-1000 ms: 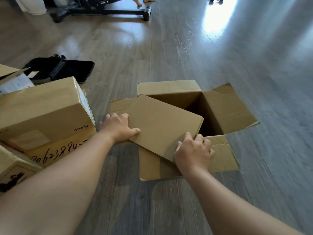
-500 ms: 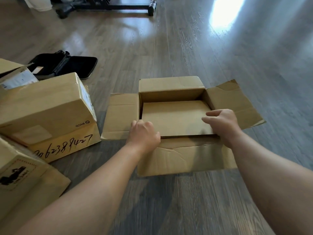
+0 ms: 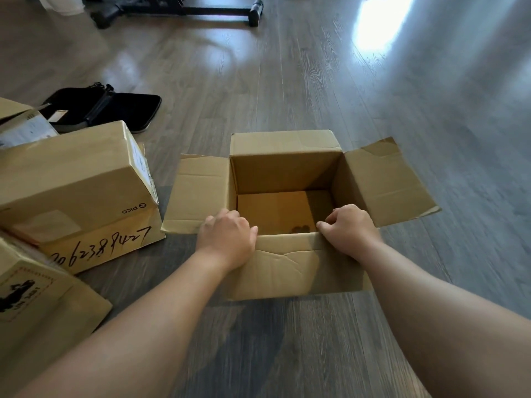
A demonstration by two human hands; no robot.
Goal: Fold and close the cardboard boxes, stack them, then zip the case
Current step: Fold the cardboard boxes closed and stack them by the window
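Observation:
An open cardboard box (image 3: pixel 284 165) stands on the wooden floor in front of me, all of its flaps spread outward. A loose sheet of cardboard (image 3: pixel 273 211) lies flat on its bottom. My left hand (image 3: pixel 228 239) grips the near rim at the left corner, fingers curled over the edge. My right hand (image 3: pixel 349 229) grips the same near rim at the right corner. The near flap (image 3: pixel 287 268) hangs down toward me, creased. A black zip case (image 3: pixel 115 109) lies open on the floor at the far left.
A closed box with handwritten numbers (image 3: pixel 74 185) sits tilted at the left. Another box (image 3: pixel 34 305) lies at the near left, and a further one (image 3: pixel 20 124) behind. A black wheeled frame (image 3: pixel 184 10) stands at the far end. Bare floor lies right of the box.
The loose cardboard sheet went from tilted over the opening down to the box bottom. Both hands left it and came back to the near rim.

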